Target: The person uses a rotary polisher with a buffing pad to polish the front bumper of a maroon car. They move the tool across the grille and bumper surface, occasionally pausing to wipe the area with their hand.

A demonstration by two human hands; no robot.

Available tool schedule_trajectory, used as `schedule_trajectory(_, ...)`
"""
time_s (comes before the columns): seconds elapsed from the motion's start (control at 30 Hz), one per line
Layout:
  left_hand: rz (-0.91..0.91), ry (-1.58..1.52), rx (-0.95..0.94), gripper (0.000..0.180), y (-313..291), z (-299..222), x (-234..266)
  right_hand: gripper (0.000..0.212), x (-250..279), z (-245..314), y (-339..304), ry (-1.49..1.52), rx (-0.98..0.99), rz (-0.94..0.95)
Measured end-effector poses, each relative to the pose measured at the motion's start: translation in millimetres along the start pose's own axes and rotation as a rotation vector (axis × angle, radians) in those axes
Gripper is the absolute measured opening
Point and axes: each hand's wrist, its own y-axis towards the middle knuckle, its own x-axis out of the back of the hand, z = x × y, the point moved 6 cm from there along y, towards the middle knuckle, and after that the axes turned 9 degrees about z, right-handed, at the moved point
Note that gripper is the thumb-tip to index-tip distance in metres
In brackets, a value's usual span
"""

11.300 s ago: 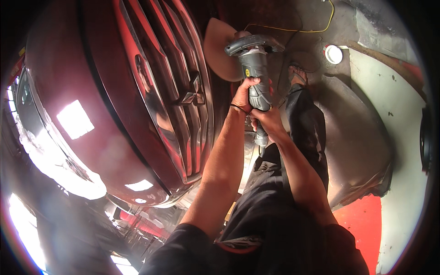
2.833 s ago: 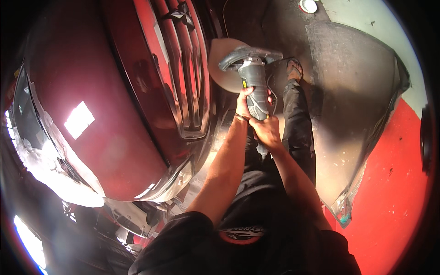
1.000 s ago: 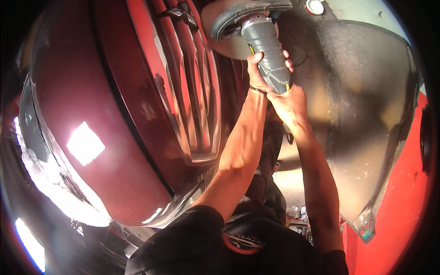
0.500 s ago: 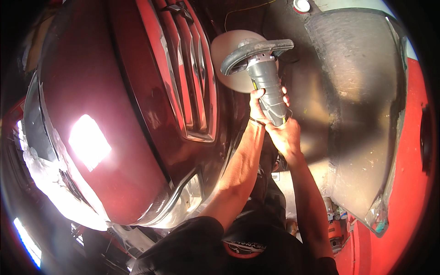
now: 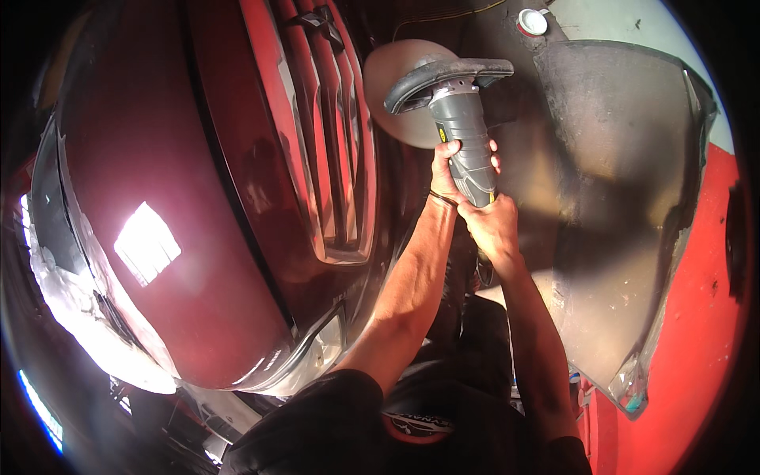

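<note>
A dark grey polisher (image 5: 459, 127) is held out in front of me, with a curved black loop handle (image 5: 451, 75) across its head. Behind that handle shows a wide, pale round pad (image 5: 384, 95), close beside the maroon car's grille; I cannot tell whether it touches the car or spins. My left hand (image 5: 445, 172), with a dark band at the wrist, wraps around the middle of the polisher's body, its fingertips showing on the far side. Lower down, my right hand (image 5: 492, 226) is closed around the rear end, where the dark cord leaves.
The maroon car bonnet (image 5: 214, 214) and slatted grille (image 5: 332, 142) fill the left, above a headlight (image 5: 321, 348). Whitish covering film (image 5: 87, 317) lies along the bonnet's left edge. At right are a large grey-brown panel (image 5: 625, 158), a red surface (image 5: 704, 317) and a round white-topped container (image 5: 533, 22).
My view has shifted slightly, so the panel and container sit lower. The polisher has moved slightly relative to the grille. Both hands keep their hold.
</note>
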Motion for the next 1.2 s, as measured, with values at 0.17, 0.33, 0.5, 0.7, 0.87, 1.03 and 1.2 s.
schedule_trajectory(0.17,0.048,0.041,-0.05,0.077,44,-28,-3,0.03,12,48,32,-0.115,0.025,0.031)
schedule_trajectory(0.33,0.049,0.041,-0.086,0.076,88,-44,-6,0.03,23,56,79,-0.105,-0.008,0.039)
schedule_trajectory(0.5,0.008,-0.007,-0.116,0.077,107,-38,15,0.028,38,65,102,-0.13,-0.033,0.105)
schedule_trajectory(0.7,0.116,0.01,-0.189,0.081,117,-39,-17,0.037,61,88,96,-0.241,0.218,0.036)
schedule_trajectory(0.87,0.171,0.093,-0.235,0.086,116,-36,-62,0.034,74,101,76,-0.027,0.255,0.049)
schedule_trajectory(1.03,0.249,0.029,-0.256,0.088,139,-51,-86,0.037,84,122,89,-0.104,0.38,0.029)
schedule_trajectory(1.2,0.158,0.119,-0.297,0.085,169,-73,-94,0.031,92,164,114,-0.085,0.429,0.069)
